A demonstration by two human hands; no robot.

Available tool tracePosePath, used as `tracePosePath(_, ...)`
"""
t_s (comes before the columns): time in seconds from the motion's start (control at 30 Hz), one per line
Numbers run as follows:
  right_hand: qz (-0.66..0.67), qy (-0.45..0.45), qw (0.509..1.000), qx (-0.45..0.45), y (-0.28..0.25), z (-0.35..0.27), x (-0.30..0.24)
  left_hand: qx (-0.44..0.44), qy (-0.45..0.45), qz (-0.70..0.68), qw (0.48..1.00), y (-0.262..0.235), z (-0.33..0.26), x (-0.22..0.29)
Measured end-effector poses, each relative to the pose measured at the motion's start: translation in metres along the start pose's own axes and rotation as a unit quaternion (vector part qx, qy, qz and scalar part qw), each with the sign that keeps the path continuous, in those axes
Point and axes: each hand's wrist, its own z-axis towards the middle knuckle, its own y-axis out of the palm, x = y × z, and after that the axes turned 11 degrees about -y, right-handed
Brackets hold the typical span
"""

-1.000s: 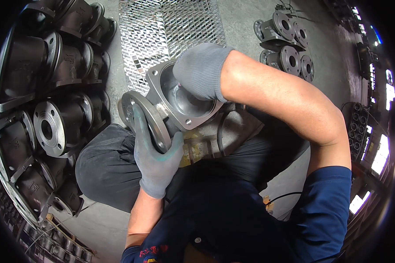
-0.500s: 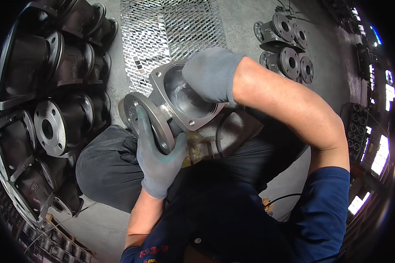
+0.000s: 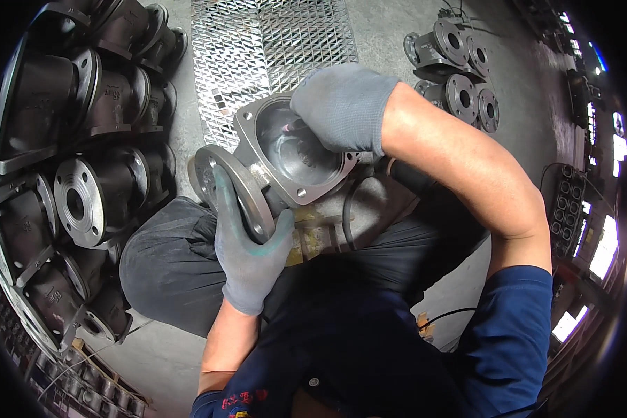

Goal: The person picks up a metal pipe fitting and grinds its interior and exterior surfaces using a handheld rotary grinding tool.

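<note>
A grey cast-metal valve body [image 3: 260, 167] rests tilted between my legs, its square-flanged opening facing up. My gloved left hand [image 3: 252, 244] grips the round end flange [image 3: 240, 191], fingers along its outer face and thumb on the inner side. My gloved right hand [image 3: 341, 108] is at the far right rim of the opening, closed round a tool with a small pink tip [image 3: 286, 128]. That tip reaches into the smooth cavity. Most of the tool is hidden by the glove, so its kind is unclear. A dark cylindrical piece [image 3: 409, 177] shows below my right wrist.
Several similar valve bodies [image 3: 76, 198] are stacked along the left. More flanged bodies [image 3: 460, 97] stand on the floor at the far right. A patterned metal sheet [image 3: 233, 52] lies ahead. A black hose [image 3: 348, 212] curves beside the workpiece; a black cable [image 3: 453, 311] runs at right.
My right hand has shifted slightly right and up at the opening, and the tool's pink tip shows more plainly. My left hand keeps its hold on the flange, with the valve body barely moved.
</note>
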Motion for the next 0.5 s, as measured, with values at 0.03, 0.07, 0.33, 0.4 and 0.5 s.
tracePosePath(0.03,0.006,0.003,1.0,0.015,0.0,0.0,0.0,-0.007,-0.007,-0.012,1.0,-0.001,-0.001,0.001)
tracePosePath(0.07,0.006,0.003,1.0,0.015,0.001,0.001,-0.001,-0.007,-0.008,-0.012,1.0,-0.001,-0.001,-0.001)
tracePosePath(0.33,0.027,0.0,0.999,-0.022,0.019,0.01,-0.007,0.015,0.02,0.018,1.0,-0.002,0.003,0.004)
tracePosePath(0.4,0.013,-0.004,1.0,-0.022,0.019,0.011,-0.008,0.012,0.01,0.01,1.0,-0.001,0.001,0.004)
tracePosePath(0.5,0.013,-0.02,0.998,-0.06,-0.004,0.013,-0.023,0.026,0.048,0.046,0.997,-0.002,0.002,0.0)
